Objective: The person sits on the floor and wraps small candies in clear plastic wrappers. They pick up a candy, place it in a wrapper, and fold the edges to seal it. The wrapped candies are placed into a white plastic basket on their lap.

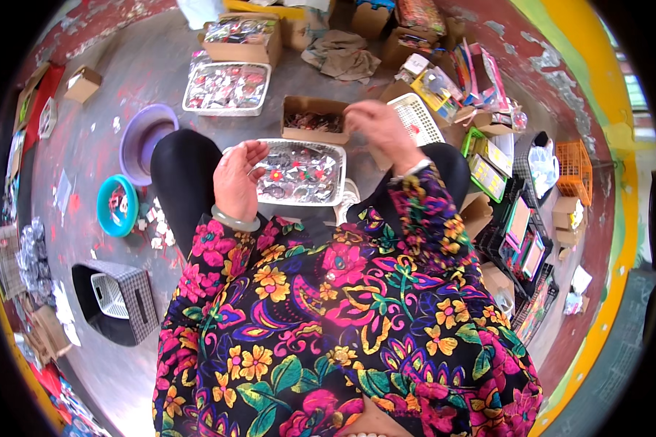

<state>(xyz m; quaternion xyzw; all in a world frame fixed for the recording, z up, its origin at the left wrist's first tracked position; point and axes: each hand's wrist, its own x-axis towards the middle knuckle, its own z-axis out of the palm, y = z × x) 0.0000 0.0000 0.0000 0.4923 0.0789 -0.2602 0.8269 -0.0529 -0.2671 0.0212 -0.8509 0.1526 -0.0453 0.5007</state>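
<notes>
Two hands hover over the white tray (pixel 335 156) of small shiny trinkets on the person's lap, the left hand (pixel 237 182) loosely cupped and seemingly empty, the right hand (pixel 379 127) pinching something too small to identify, suggesting sorting, with careful placing next.

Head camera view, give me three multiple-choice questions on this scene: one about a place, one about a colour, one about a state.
1. Where is the white tray of small shiny items?
A. between the person's knees
B. inside the purple basin
C. on the orange crate

2. What colour is the bowl beside the left knee?
A. teal
B. black
C. white

3. How is the left hand?
A. open, palm up
C. flat on the floor
B. clenched round a box

Answers: 1 A, it lies under both hands; 2 A, teal rim; 3 A, fingers curled loosely upward, while the right hand pinches something too small to tell.
</notes>
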